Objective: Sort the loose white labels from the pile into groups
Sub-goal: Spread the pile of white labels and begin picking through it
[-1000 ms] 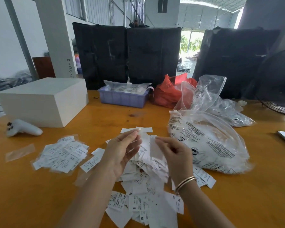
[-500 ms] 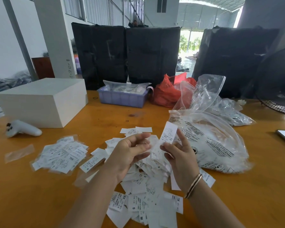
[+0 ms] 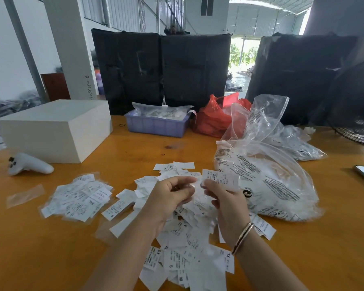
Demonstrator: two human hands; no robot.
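A: Currently, one label [image 3: 220,179] is pinched by the right hand [image 3: 229,203], raised over the pile [image 3: 189,227] with its print tipped up toward the camera. Judged: held that way so the size can be read before it is assigned to a group.

B: Left hand [image 3: 168,198]?

A: Fingers curled, tips brought close to the right hand, just above the pile. Something pale may be pinched there, but it is blurred; cannot be told.

B: Where is the sorted stock?

A: One group [image 3: 78,201] is laid at 9 o'clock from the pile, apparently on clear film, an XXL mark visible. A few strays [image 3: 117,208] are left between it and the pile. The pile itself is spread at desk [image 3: 51,259] centre, under and in front of both hands; S, M, XS and XL marks are seen mixed. Judged: sorting barely started.

B: Obstructions?

A: A large clear bag [image 3: 267,179] of white stock is touching the pile's 3 o'clock edge, so space there is limited. A white box [image 3: 53,129] and a white controller [image 3: 28,164] are parked at 10 o'clock, well apart. A blue tray [image 3: 156,126] and a red bag [image 3: 213,120] are set at 12 o'clock, behind the work area. Free desk is mostly toward 8 o'clock.
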